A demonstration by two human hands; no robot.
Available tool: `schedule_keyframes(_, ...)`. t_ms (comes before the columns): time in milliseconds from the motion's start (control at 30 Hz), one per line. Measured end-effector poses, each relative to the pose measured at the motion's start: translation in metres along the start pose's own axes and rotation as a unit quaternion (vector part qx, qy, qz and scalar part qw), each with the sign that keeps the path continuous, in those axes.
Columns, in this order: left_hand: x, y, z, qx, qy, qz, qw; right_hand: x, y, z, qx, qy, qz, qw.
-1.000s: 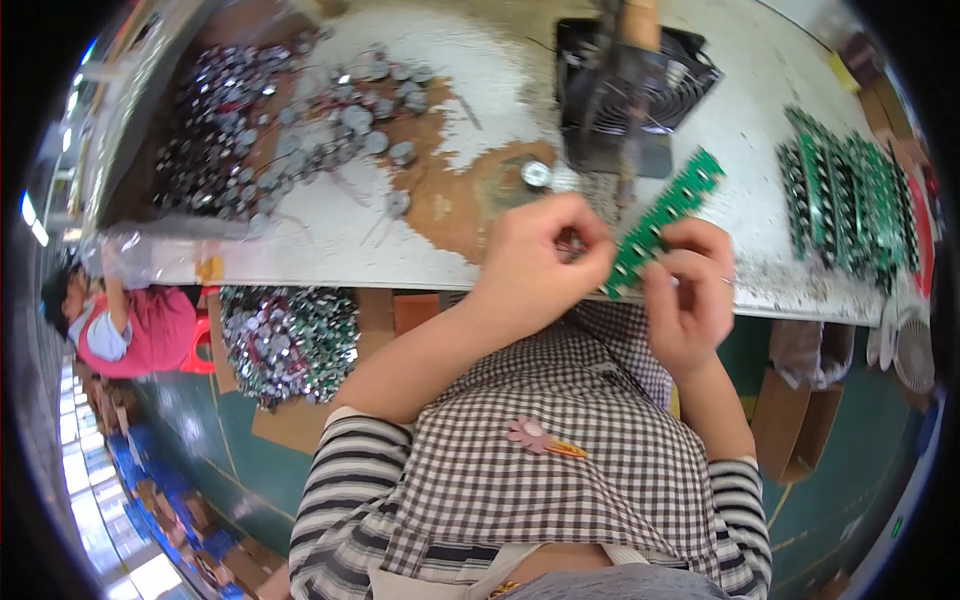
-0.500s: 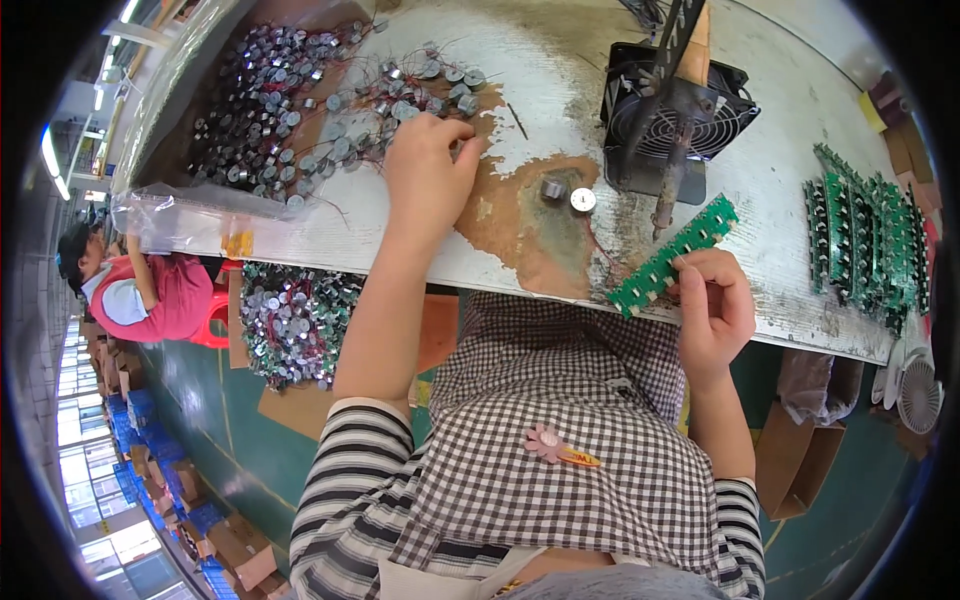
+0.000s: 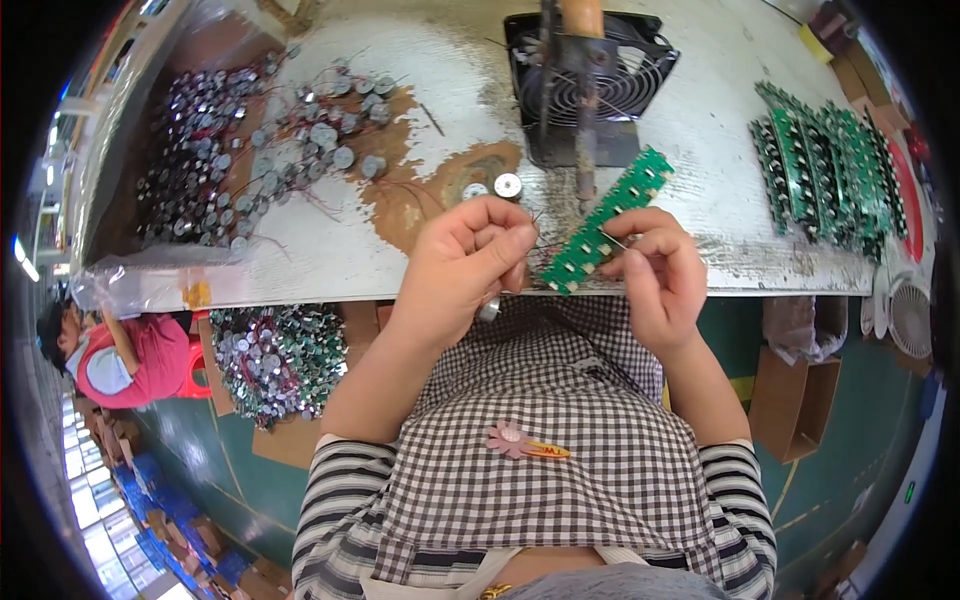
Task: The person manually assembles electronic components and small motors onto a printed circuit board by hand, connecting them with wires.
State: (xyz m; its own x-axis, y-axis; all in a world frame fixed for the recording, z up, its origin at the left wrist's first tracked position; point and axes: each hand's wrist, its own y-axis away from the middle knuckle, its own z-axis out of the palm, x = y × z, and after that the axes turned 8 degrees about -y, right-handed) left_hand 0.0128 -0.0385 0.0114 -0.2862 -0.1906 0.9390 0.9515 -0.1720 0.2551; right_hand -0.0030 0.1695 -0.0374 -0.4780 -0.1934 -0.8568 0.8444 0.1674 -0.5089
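Note:
My left hand (image 3: 470, 262) is closed in a pinch on the thin leads of a small round motor (image 3: 489, 308), whose silvery body shows below the fingers. The lead ends stick out past the fingertips toward the green circuit board (image 3: 625, 190). That long, narrow strip lies slantwise near the table's front edge. At its right side, my right hand (image 3: 662, 272) pinches a thin silvery wire (image 3: 616, 241) over the board. Two more round motors, one with a white face (image 3: 508, 186) and one grey (image 3: 474, 191), sit just beyond my left hand.
A soldering iron (image 3: 587, 150) points down behind the board, in front of a black fan (image 3: 590, 85). Many wired motors (image 3: 200, 160) fill a box and spill out at left. Green boards (image 3: 825, 175) stand in rows at right. Another person (image 3: 135, 360) sits far left.
My left hand has come from the motor pile to the board, bringing a motor. My right hand has shifted from gripping the board to pinching a thin wire. The view has shifted.

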Motion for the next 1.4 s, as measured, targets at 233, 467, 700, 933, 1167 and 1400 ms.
schedule_keyframes(233,-0.018,-0.007,0.017,0.012,-0.069,0.034,0.997,-0.004,-0.012,-0.002,-0.045,0.140,-0.123,0.981)
schedule_keyframes(467,-0.012,-0.016,0.014,0.021,-0.232,0.117,0.965,-0.005,-0.012,-0.003,-0.040,0.111,-0.122,0.985)
schedule_keyframes(700,-0.001,-0.027,0.011,-0.043,-0.113,0.022,0.992,-0.007,-0.019,0.000,-0.039,0.128,-0.147,0.980)
schedule_keyframes(933,0.002,-0.033,0.014,-0.018,-0.107,0.014,0.994,-0.010,-0.024,0.002,-0.031,0.155,-0.106,0.982)
schedule_keyframes(1167,0.002,-0.024,0.014,-0.009,-0.122,0.009,0.992,-0.013,-0.018,0.003,-0.039,0.158,-0.119,0.979)
schedule_keyframes(1400,-0.004,-0.020,0.018,-0.005,-0.156,0.033,0.987,-0.011,-0.010,0.001,-0.032,0.111,-0.099,0.988)
